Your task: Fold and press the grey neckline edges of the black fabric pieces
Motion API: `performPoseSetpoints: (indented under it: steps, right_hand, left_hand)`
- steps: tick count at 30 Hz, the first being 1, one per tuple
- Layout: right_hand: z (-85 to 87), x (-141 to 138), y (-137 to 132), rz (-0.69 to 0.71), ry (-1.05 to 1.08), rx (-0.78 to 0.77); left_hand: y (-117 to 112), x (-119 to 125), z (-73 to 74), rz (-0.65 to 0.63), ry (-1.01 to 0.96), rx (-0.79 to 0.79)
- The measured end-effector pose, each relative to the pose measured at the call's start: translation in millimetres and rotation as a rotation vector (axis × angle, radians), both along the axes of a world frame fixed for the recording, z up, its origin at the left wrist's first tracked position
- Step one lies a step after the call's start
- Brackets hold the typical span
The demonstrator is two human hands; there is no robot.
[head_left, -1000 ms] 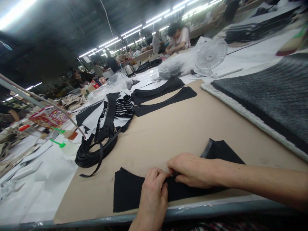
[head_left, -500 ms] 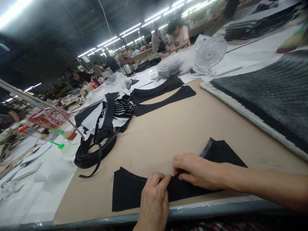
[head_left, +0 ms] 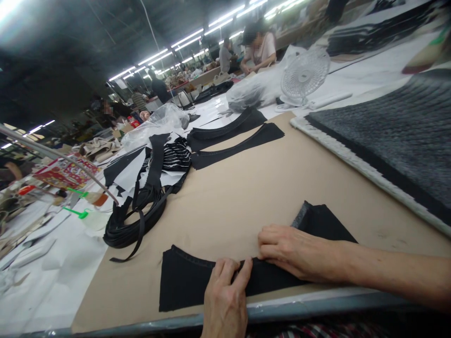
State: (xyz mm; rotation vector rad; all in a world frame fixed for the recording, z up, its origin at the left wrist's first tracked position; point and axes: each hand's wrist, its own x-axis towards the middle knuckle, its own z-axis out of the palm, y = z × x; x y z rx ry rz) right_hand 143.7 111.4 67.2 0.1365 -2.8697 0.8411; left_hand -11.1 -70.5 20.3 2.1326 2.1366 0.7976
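A curved piece of black fabric (head_left: 186,281) lies flat near the front edge of the beige board, its upper curved edge partly folded over. At the middle of that edge, the bent fingers and thumb of my left hand (head_left: 227,291) grip the fold. Just to the right, my right hand (head_left: 292,249) has its fingers curled down on the same edge, and its fingertips are partly hidden. Beyond it, a stretch of greyish edge stands up at the right end of the fabric.
Two similar black pieces (head_left: 239,145) lie farther back on the beige board (head_left: 225,202). A coil of black strips (head_left: 137,225) sits at left, beside green-tipped bottles (head_left: 82,214). Dark grey ribbed material (head_left: 387,136) lies at right. A small fan (head_left: 305,77) and co-workers (head_left: 262,49) are behind.
My right hand has shifted slightly right along the edge, its fingers now closer together. The left thumb and index finger are a little farther apart. The whole view has moved slightly.
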Motion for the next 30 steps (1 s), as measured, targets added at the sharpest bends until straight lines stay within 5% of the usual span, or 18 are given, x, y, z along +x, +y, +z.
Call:
performPoseSetpoints:
  steps: [13, 19, 30]
  right_hand:
    - [-8.1, 17, 13, 0.027, 0.067, 0.165]
    - [-6.2, 25, 19, 0.032, 0.057, 0.184]
    - [-2.8, 34, 32, 0.019, 0.082, 0.19]
  left_hand:
    - [-5, 6, -7.5, 0.061, 0.275, 0.112]
    - [-1, 0, -8.4, -0.103, 0.152, 0.105]
    - [9, 4, 2.0, -0.103, 0.257, 0.016]
